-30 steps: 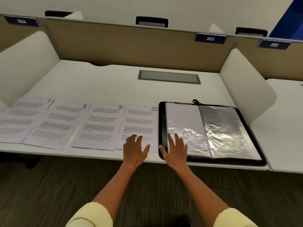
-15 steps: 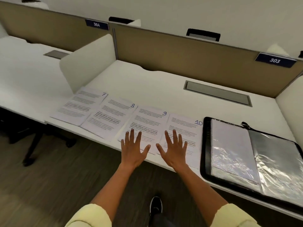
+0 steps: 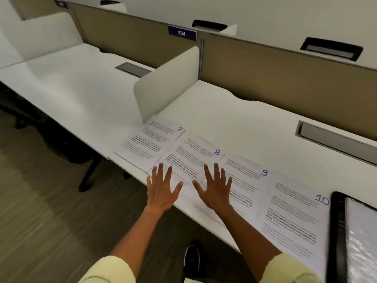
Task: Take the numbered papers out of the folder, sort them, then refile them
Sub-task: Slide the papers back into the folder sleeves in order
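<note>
Four numbered papers were laid in a row along the front edge of the white desk (image 3: 234,119), each sheet just beside or slightly overlapping the next. The paper marked 7 (image 3: 150,140) lay farthest left, close to the foot of the white divider panel (image 3: 166,84); the paper marked 8 (image 3: 189,158) came next, then the paper marked 9 (image 3: 244,180), then the paper marked 10 (image 3: 293,217). The black folder (image 3: 337,231) was seen lying open at the right end of the desk, cut off by the frame, with a shiny plastic sleeve (image 3: 361,242) showing inside.

The left hand (image 3: 162,187) was spread flat with fingers wide over the near edge of paper 8, nothing being held. The right hand (image 3: 214,186) was likewise spread flat and wide where papers 8 and 9 met, nothing gripped. Whether the palms pressed the sheets or hovered could not be told.
</note>
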`<state>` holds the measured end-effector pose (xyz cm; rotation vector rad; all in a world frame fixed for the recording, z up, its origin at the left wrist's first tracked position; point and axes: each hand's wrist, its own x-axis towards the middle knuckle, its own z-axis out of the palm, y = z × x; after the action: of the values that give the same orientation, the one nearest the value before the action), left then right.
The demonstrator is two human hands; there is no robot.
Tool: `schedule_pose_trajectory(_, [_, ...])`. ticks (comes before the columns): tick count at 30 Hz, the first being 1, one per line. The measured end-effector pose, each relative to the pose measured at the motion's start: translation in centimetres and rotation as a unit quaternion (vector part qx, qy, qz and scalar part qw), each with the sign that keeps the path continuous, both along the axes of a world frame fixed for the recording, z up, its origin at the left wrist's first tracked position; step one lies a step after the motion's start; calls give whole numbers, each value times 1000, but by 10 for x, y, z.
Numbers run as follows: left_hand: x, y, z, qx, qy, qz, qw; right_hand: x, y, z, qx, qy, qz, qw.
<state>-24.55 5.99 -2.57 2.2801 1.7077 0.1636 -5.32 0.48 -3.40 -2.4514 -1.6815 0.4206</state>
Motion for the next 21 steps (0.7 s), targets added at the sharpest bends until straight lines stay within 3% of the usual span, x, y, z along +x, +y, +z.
schedule_pose_trajectory(12, [-51,121,-4,-17,19,31,999,-37,138,9,-23,52,48,997])
schedule_pose_trajectory(21, [-84,203,-34,10,26,-52,998,-63,221,1,-37,69,-4,997])
